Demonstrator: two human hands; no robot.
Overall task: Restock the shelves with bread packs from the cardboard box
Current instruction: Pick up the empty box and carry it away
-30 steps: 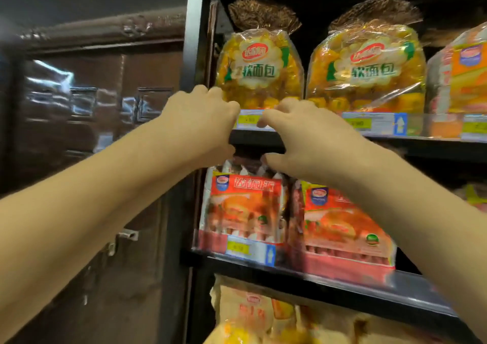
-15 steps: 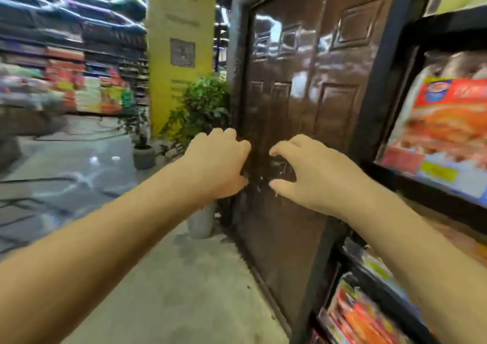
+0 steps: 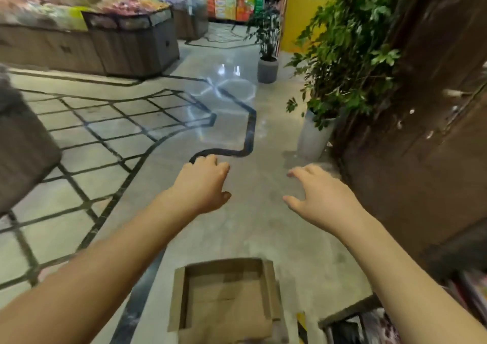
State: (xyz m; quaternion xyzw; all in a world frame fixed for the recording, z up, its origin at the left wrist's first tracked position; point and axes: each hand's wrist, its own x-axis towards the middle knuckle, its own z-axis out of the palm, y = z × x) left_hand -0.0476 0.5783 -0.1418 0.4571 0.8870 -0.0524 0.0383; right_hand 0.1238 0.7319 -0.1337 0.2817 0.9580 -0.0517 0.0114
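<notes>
Downward, faced the open cardboard box point(image 3: 224, 296), set on the grey floor point(image 3: 253, 227) low between the two forearms, brown bottom showing. Held both hands out above and beyond it, apart and touching nothing: left hand point(image 3: 203, 185), palm down, grip loose with fingers gently curled; right hand point(image 3: 321, 198), grip spread, fingers fanned and thumb out. Had a potted plant point(image 3: 313, 133) just beyond the right hand, against a brown door point(image 3: 421, 133). Caught, blurred at lower right, a shelf edge point(image 3: 347, 314) with packs point(image 3: 379, 325) of a kind not tellable.

Glossy grey floor point(image 3: 245, 227) with dark inlaid lines, potted plants point(image 3: 342, 61), brown wooden wall point(image 3: 421, 146).
</notes>
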